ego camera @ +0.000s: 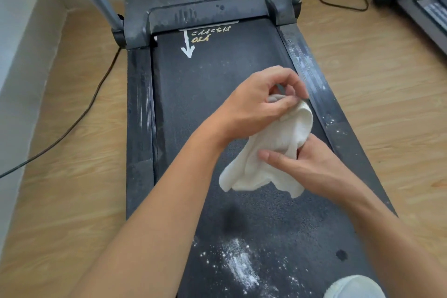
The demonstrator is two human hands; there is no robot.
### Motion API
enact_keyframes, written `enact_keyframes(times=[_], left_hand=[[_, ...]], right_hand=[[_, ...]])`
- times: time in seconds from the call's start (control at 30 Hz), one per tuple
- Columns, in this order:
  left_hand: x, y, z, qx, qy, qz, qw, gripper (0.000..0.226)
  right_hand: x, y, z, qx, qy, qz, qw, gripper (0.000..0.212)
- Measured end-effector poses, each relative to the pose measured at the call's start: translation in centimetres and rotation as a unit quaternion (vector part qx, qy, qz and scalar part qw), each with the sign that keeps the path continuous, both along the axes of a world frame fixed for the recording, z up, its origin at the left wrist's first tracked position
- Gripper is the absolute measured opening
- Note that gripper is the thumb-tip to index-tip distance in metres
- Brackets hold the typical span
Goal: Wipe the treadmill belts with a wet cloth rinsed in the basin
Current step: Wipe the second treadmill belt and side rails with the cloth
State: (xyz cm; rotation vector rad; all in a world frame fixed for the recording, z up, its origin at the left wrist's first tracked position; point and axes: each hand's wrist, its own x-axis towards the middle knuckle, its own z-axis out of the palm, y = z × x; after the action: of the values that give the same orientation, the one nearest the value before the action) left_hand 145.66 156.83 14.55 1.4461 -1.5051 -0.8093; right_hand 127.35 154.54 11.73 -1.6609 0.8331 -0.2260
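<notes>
Soft white woven cloth [278, 135] hangs limp between both hands, just above the black textured treadmill belt [193, 104]. Left hand [261, 104] pinches its upper fold; right hand [312, 164] grips just below, thumb across. Judged light and pliable, possibly damp; best gathered mid-fold into a pad.

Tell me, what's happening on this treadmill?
A person holds a white cloth in both hands over the treadmill belt: the left hand pinches its upper end, the right hand grips it lower down. Some white powder lies on the belt's near end, not yet wiped.
</notes>
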Motion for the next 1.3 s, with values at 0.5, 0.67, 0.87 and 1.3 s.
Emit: enact_keyframes(times=[0.5,0.67,0.87,1.3], left_hand=[[-1.7,5.1,-11.1,0.323,0.466,-0.057,0.822,0.097],[-3.5,3.4,-10.6,0.139,0.576,0.135,0.794,0.043],[-0.9,2.8,-9.0,0.113,0.364,0.214,0.899,0.035],[2.4,3.0,-7.7,0.063,0.175,0.287,0.940,0.022]], right_hand=[[-3.0,-3.7,-0.7,0.292,-0.182,-0.126,0.931,0.038],[-4.6,-5.1,-1.0,0.293,-0.169,-0.146,0.930,0.036],[-6.7,-6.8,-2.5,0.120,-0.049,-0.203,0.970,0.044],[-7.4,-7.5,-4.2,-0.025,-0.096,-0.338,0.936,0.052]])
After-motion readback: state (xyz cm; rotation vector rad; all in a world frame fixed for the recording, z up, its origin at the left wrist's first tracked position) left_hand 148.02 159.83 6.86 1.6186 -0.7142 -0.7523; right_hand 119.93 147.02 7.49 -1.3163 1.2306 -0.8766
